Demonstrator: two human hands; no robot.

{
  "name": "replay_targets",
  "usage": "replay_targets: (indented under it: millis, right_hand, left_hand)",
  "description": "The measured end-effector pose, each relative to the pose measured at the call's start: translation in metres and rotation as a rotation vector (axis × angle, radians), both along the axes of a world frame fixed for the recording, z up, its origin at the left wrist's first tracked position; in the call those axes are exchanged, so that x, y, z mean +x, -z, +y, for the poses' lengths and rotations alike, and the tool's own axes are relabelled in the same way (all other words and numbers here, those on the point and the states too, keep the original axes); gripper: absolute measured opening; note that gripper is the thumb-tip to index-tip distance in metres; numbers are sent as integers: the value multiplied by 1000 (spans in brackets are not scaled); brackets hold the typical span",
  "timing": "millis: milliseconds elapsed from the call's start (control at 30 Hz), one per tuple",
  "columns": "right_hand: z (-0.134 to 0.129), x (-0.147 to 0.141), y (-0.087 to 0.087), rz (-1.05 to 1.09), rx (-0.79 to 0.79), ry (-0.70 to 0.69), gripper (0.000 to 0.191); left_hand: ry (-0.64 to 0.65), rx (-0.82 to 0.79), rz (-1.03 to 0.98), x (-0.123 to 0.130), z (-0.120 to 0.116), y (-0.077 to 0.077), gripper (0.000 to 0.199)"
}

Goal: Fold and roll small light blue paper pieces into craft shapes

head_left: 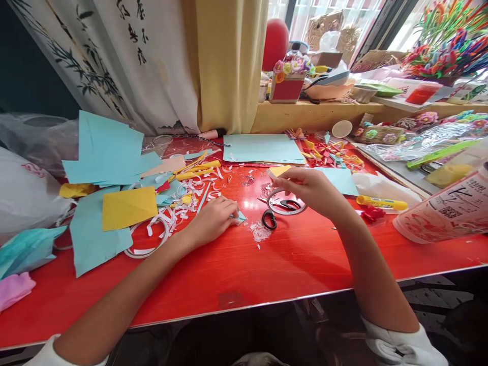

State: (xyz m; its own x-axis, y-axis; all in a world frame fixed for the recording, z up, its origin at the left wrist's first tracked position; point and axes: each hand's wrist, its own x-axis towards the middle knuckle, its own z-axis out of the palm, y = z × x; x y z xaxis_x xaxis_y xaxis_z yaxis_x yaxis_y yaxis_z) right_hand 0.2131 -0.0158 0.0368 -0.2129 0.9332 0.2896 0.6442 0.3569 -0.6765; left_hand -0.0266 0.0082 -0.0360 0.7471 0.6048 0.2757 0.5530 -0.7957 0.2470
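My left hand [218,217] rests on the red table, its fingers closed on a small folded piece of light blue paper [240,218] whose pointed corner sticks out. Above the table, my right hand [299,184] pinches a small white piece [271,175] between its fingertips; its exact kind is too small to tell. A white tape roll [286,212] shows right under the right hand, and I cannot tell whether the hand touches it. Scissors with black handles [269,220] lie beneath and beside the roll. White scraps [260,231] are scattered near the scissors.
Light blue sheets [102,147], a yellow sheet [129,208] and another tape roll [166,239] lie left among paper strips. A blue paper stack [261,148] lies at the back. Rightward are a yellow glue stick [382,203] and a large plastic cup [446,208].
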Motion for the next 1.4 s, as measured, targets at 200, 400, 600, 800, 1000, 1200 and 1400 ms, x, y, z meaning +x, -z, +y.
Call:
replay_targets:
  millis: [200,400,600,800,1000,1200,1400]
  right_hand:
    - [-9,4,-12,231,-122,-104,29]
    - [-13,2,-14,366,-242,-195,24]
    - [-10,2,-10,556,-350,-276,20]
    - [-10,1,-4,626,-462,-436,18]
    - [-10,-20,4,510,-561,-421,19]
    - [-10,-36,15,413,-586,-383,24]
    - [-9,-41,18,371,-491,-330,25]
  left_hand:
    - [-16,-124,-46,-2,0,3,22]
    - [-46,-308,-35,-4,-3,-9,15]
    - [-134,-535,-189,-4,-7,-26,25]
    - [-129,-639,-385,-3,-7,-39,20]
    - [-162,-887,-569,1,-11,-41,21]
    - [-151,-905,-639,4,-15,-38,22]
    - [-59,-967,-655,5,-22,-47,29]
